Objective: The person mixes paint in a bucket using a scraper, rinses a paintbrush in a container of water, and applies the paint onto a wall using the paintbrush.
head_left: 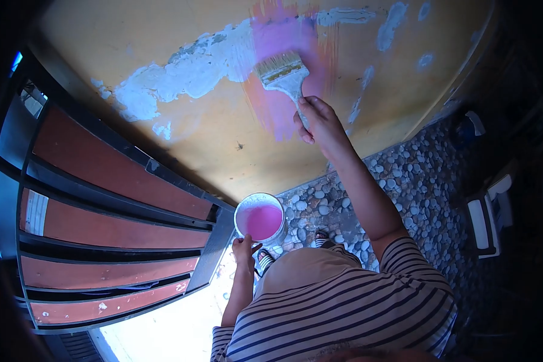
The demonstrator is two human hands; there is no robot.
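Observation:
My right hand (321,122) is closed around the handle of a wide paintbrush (283,75), its bristles pointing up and left against the wall. Behind and around the brush, a fresh pink paint patch (277,111) with streaky edges covers part of the yellow wall (205,133). Low in front of my body, my left hand (243,248) grips the near rim of a white bucket (241,211). Pink paint (263,222) lies inside it. White filler (181,78) runs across the wall to the left of the pink patch, with smaller spots on the right.
A dark-framed gate with reddish-brown panels (120,169) stands close on the left. The floor has a pebble pattern (404,187). At the right lies a white and dark object (481,226) I cannot identify. My sandalled foot (265,260) is just behind the bucket.

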